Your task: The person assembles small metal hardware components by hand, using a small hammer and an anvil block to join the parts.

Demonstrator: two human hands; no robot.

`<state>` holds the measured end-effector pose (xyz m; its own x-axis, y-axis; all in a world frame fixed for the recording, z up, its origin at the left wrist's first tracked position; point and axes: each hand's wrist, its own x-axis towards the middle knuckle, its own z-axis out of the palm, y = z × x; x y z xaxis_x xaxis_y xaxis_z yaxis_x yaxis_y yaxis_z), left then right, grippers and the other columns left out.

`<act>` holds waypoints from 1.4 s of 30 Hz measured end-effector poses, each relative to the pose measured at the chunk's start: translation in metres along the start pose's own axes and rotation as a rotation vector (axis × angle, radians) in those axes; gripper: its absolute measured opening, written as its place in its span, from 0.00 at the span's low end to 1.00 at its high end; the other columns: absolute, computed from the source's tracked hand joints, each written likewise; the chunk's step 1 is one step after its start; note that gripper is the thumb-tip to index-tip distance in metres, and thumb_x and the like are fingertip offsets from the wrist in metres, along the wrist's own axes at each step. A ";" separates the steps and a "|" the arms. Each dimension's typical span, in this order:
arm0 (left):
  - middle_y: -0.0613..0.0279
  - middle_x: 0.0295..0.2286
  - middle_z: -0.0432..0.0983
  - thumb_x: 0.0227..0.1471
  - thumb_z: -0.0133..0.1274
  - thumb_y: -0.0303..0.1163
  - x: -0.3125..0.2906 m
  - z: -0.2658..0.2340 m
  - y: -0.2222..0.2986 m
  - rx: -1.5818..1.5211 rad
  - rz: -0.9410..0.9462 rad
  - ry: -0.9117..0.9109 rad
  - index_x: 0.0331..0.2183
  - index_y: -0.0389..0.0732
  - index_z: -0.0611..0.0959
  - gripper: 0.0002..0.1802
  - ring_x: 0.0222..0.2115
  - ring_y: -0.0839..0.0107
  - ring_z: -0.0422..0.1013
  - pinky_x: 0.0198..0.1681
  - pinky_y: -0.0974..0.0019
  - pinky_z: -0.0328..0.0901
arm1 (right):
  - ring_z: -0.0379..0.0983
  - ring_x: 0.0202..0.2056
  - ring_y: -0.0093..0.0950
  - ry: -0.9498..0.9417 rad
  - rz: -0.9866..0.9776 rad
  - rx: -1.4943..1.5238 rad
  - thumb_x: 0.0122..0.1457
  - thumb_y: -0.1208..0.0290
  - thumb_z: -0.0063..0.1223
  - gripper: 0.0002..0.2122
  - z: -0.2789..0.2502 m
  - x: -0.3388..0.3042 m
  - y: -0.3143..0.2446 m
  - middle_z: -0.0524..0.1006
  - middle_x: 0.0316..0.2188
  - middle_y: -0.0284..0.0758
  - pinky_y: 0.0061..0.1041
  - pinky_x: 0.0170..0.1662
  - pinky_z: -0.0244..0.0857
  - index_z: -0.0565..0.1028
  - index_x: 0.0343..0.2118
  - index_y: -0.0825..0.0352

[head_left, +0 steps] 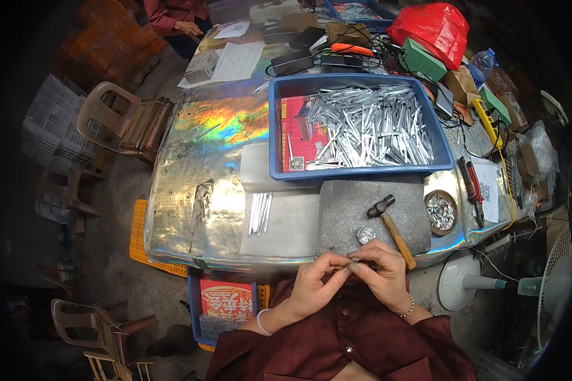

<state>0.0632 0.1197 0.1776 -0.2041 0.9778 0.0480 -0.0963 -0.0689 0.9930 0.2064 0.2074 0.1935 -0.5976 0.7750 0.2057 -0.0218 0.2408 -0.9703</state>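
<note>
My left hand [319,279] and my right hand [386,274] meet at the table's near edge, thumbs and fingertips pinched together. Between the fingertips is a small dark metallic piece [354,260], too small to name. Just beyond my hands lies a grey slab [343,203]. On it rest a hammer [397,236] with a wooden handle and a small round silvery thing [366,235]. A few thin silver strips [260,213] lie side by side on grey sheeting to the left. A round bowl [454,221] of small shiny metal bits stands right of the slab.
A blue bin [362,173] full of slender silver metal pieces [378,130] stands beyond the slab. Pliers [472,193] with red-and-black handles lie right. Boxes, cables and a red bag [431,32] crowd the far right. A fan [556,289] stands right; another person [175,19] is far left.
</note>
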 end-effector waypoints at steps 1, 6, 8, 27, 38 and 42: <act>0.58 0.28 0.78 0.53 0.51 0.20 0.001 0.000 0.002 -0.001 0.001 -0.003 0.36 0.31 0.75 0.06 0.30 0.76 0.75 0.33 0.74 0.69 | 0.72 0.26 0.21 -0.001 -0.022 -0.018 0.51 0.77 0.59 0.07 0.000 0.000 -0.001 0.75 0.27 0.35 0.18 0.28 0.66 0.77 0.33 0.72; 0.59 0.28 0.78 0.53 0.51 0.21 0.000 0.000 0.000 -0.030 -0.022 -0.004 0.35 0.31 0.75 0.06 0.31 0.77 0.75 0.33 0.75 0.69 | 0.72 0.26 0.22 0.004 -0.062 -0.038 0.51 0.77 0.59 0.07 0.000 0.001 0.000 0.75 0.26 0.36 0.18 0.27 0.65 0.77 0.32 0.72; 0.60 0.28 0.78 0.53 0.51 0.21 0.000 0.000 0.000 -0.010 -0.027 -0.017 0.35 0.31 0.75 0.06 0.31 0.77 0.75 0.34 0.75 0.69 | 0.72 0.25 0.22 0.013 -0.099 -0.050 0.51 0.77 0.58 0.06 -0.001 0.000 0.001 0.75 0.25 0.35 0.18 0.26 0.65 0.77 0.32 0.72; 0.60 0.35 0.76 0.55 0.49 0.19 -0.001 -0.002 0.001 -0.031 -0.091 -0.110 0.38 0.32 0.73 0.07 0.37 0.77 0.72 0.40 0.73 0.67 | 0.68 0.22 0.19 0.013 -0.082 -0.058 0.50 0.77 0.59 0.06 -0.002 -0.003 0.002 0.72 0.24 0.34 0.17 0.24 0.61 0.76 0.30 0.71; 0.59 0.35 0.76 0.55 0.48 0.19 -0.002 -0.002 -0.002 -0.069 -0.121 -0.107 0.38 0.32 0.73 0.07 0.38 0.76 0.72 0.42 0.73 0.67 | 0.68 0.23 0.20 -0.015 -0.064 -0.088 0.50 0.76 0.59 0.06 -0.003 -0.003 0.002 0.72 0.24 0.34 0.17 0.24 0.61 0.75 0.30 0.71; 0.58 0.35 0.76 0.54 0.49 0.19 -0.001 -0.002 -0.002 -0.045 -0.116 -0.112 0.38 0.32 0.73 0.07 0.37 0.76 0.72 0.42 0.73 0.67 | 0.68 0.23 0.21 -0.006 -0.042 -0.077 0.50 0.77 0.59 0.06 -0.002 -0.003 0.001 0.72 0.24 0.34 0.17 0.24 0.61 0.75 0.30 0.71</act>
<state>0.0622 0.1181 0.1755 -0.0793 0.9955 -0.0526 -0.1571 0.0397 0.9868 0.2099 0.2070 0.1920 -0.6025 0.7595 0.2454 0.0144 0.3178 -0.9481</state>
